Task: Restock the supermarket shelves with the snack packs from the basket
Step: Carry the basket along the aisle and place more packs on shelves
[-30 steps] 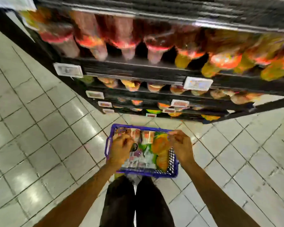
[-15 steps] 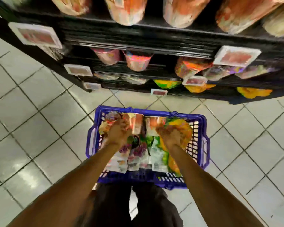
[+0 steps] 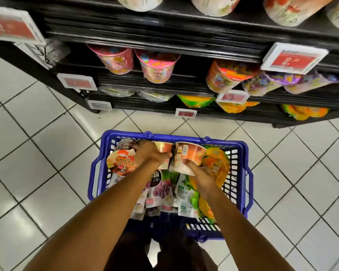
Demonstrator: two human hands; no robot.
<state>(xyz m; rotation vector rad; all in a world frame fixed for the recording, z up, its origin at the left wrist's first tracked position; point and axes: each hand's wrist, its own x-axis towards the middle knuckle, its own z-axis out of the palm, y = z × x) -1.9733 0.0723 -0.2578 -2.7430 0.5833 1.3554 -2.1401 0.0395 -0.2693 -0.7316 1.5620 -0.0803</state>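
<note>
A blue plastic basket (image 3: 245, 178) stands on the tiled floor in front of me, full of snack packs. Both my hands are inside it. My left hand (image 3: 150, 156) is closed over an orange-pink cup (image 3: 163, 148) at the basket's far side. My right hand (image 3: 201, 176) grips a second orange-pink cup (image 3: 188, 154) from below, beside the first. A peach-coloured pouch (image 3: 121, 162) lies left of my left hand. Purple grape pouches (image 3: 160, 189), green-white pouches (image 3: 182, 194) and orange packs (image 3: 217, 165) fill the rest.
Black shelves (image 3: 184, 45) rise just beyond the basket, stocked with pink tubs (image 3: 155, 67), orange and purple cups (image 3: 227, 79) and yellow-green packs (image 3: 196, 100) on the lowest tier. Red price tags (image 3: 294, 58) stick out from the shelf edges. My legs are below the basket.
My head has dropped closer to the basket and shelves. My right hand moved from the basket's right rim onto the second cup; my left hand stayed on the left cup.
</note>
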